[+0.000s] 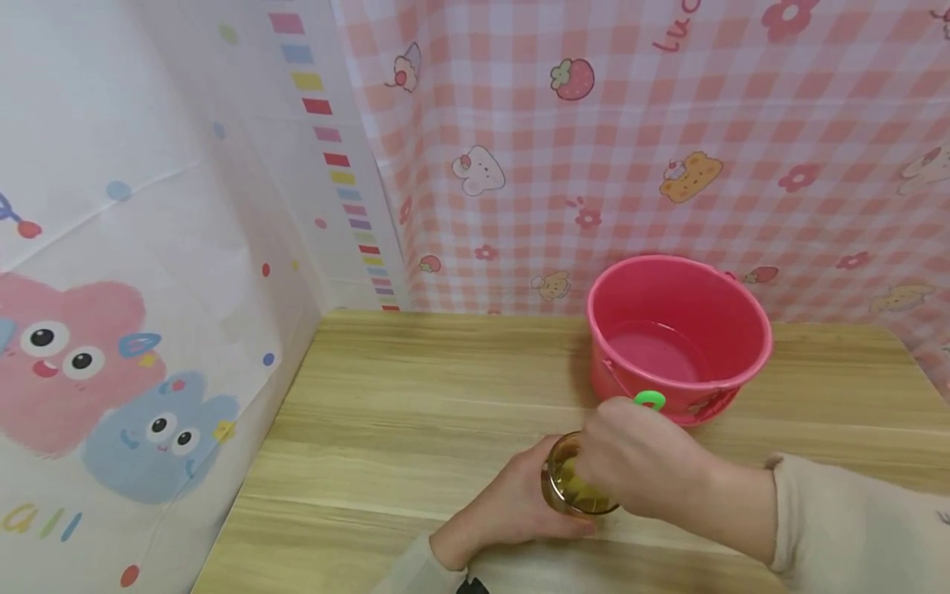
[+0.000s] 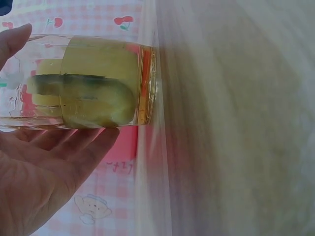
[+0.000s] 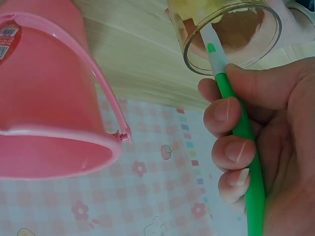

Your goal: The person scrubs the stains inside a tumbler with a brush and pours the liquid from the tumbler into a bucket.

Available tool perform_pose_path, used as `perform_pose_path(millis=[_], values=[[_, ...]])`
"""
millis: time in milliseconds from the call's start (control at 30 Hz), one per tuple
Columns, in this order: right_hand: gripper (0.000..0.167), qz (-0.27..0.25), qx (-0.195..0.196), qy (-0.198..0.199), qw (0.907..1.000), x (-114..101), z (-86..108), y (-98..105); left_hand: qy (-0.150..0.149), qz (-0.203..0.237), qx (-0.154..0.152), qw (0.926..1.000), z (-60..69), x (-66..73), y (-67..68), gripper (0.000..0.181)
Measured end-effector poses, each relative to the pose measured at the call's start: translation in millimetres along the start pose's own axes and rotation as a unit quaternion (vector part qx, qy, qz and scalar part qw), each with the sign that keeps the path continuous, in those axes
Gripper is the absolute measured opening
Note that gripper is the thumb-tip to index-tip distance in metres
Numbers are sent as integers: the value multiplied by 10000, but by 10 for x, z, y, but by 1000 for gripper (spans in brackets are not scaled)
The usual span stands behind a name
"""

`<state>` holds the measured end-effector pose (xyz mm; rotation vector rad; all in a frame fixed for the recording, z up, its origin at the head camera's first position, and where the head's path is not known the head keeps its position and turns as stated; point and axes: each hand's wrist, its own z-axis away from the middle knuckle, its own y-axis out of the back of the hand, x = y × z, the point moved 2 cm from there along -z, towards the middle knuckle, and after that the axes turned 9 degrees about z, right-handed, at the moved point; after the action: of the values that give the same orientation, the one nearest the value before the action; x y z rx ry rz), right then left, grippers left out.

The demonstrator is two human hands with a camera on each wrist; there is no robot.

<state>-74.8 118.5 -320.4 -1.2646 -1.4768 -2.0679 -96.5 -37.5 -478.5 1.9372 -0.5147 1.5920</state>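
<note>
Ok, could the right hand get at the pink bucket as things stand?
Probably, for reach: the pink bucket stands just beyond the right hand, with nothing seen between. Grasping it looks unlikely while that hand grips the green-handled tool that reaches into the glass.

My head camera looks forward and down over the table (image 1: 416, 396); my left wrist's faces the glass (image 2: 93, 83), close, sideways; my right's, near, upside down, shares the bucket (image 3: 54, 88) with my head's.

Behind the far edge of the light-brown wood-grain tabletop (image 1: 416, 396) there hangs a pink-and-white checked cloth (image 1: 519, 124) with strawberry print. Along the left edge is a white sheet (image 1: 200, 272) with pink and blue cartoon figures (image 1: 70, 400).
</note>
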Motion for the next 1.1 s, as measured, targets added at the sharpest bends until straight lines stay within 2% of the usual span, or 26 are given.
perform_pose_path(millis=[300,467,600,800,900,1100], values=[[30,-529,-183,2,9984,-27,59,30,42,12,3,10000,1,-15,-5,84],[31,-611,-52,-39,9981,-62,53,88,38,18,-16,10000,1,-12,-2,84],[30,-573,90,-59,9983,-82,27,147,40,24,-9,10000,2,-6,-1,84],[31,-257,-3,-23,9997,-101,-45,228,79,-183,-58,9998,-2,6,-4,82],[29,95,-236,51,9997,-113,-115,270,-62,-346,-49,9994,-6,13,-11,84],[31,459,-764,157,9959,-103,-244,334,-718,-580,-191,9955,-12,19,-13,95]])
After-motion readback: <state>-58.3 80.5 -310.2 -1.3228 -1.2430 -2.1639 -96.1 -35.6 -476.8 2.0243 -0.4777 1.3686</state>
